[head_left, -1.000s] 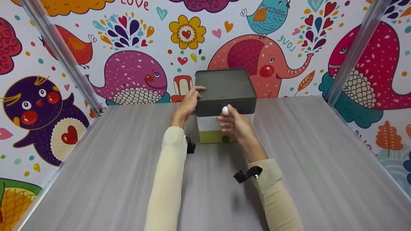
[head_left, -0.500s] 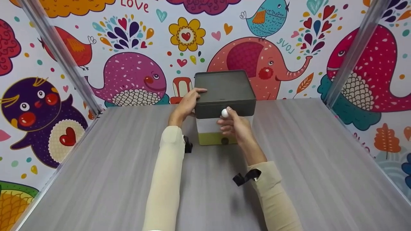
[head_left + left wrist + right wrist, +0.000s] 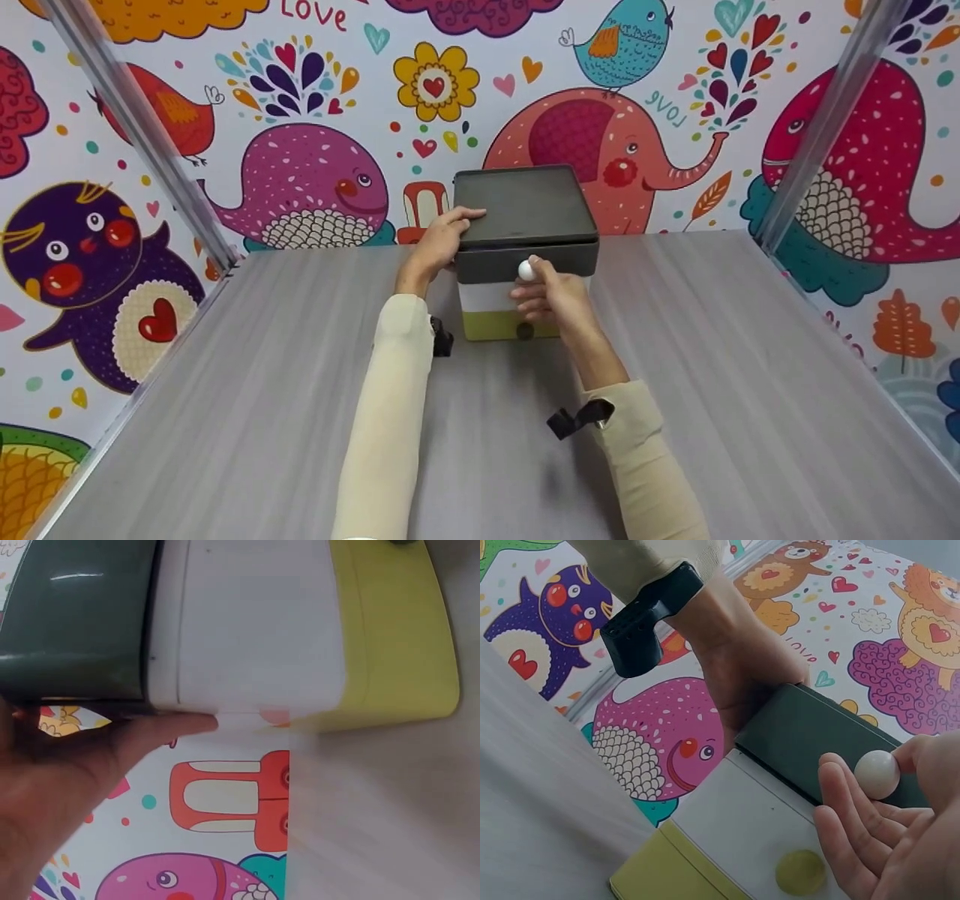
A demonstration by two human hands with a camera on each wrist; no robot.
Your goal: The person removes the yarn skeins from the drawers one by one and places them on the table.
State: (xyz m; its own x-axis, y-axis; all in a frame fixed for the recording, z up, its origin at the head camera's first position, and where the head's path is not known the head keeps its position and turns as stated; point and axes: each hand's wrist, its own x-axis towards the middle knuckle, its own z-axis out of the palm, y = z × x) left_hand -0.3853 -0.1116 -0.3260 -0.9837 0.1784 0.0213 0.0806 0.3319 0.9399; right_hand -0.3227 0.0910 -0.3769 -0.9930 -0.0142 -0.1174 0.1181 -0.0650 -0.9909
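Observation:
In the head view, a small drawer cabinet (image 3: 521,202) stands near the back of the table, in dark grey-green, white and yellow tiers. My right hand (image 3: 562,300) pinches the round white knob (image 3: 527,271) on its top drawer (image 3: 487,266) between thumb and index finger. A thin dark gap shows above that drawer's front, which juts out slightly. My left hand (image 3: 439,244) rests against the cabinet's left side, one finger over the top edge. In the left wrist view, a straight digit (image 3: 161,731) lies along the side; some fingers are hidden.
The white tier carries a yellow knob (image 3: 800,872), the yellow tier a dark knob (image 3: 525,331). A grey wood-grain table (image 3: 300,360) lies beneath. Behind is a cartoon-printed wall (image 3: 315,75), with metal posts (image 3: 825,127) at the corners.
The top drawer has come forward a little towards me, opening a narrow gap under the cabinet's top. My right hand has moved slightly with the knob; my left hand stays on the side.

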